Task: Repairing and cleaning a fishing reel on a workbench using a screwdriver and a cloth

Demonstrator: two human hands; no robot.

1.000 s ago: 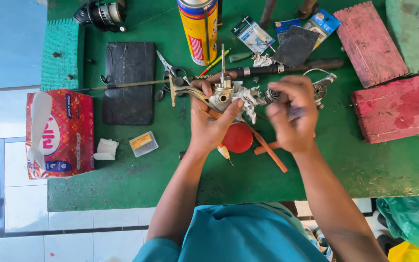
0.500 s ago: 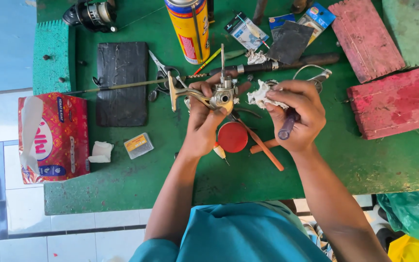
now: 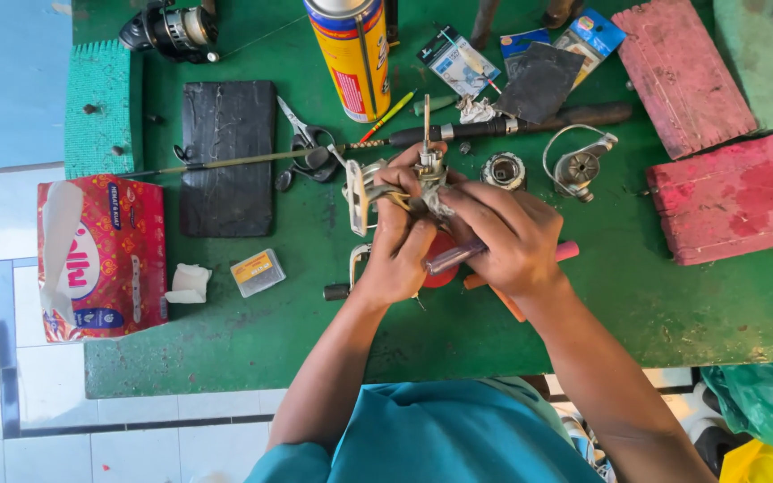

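You've got one view only: head-worn cam, looking almost straight down over your forearms at the green painted tabletop (image 3: 315, 340). Close range, your hands sit mid-frame. Tabletop's near edge and white tiled floor (image 3: 11, 411) show at bottom and left. No second view to overlap.

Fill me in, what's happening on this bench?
A person in a teal shirt is working on a dismantled fishing reel body over a green table. The left hand grips the reel body; the right hand holds a screwdriver with a clear handle against it. Loose reel parts, a spool and a rotor with bail, lie just beyond the hands. A fishing rod, scissors, a yellow spray can and a red tissue box sit around them.
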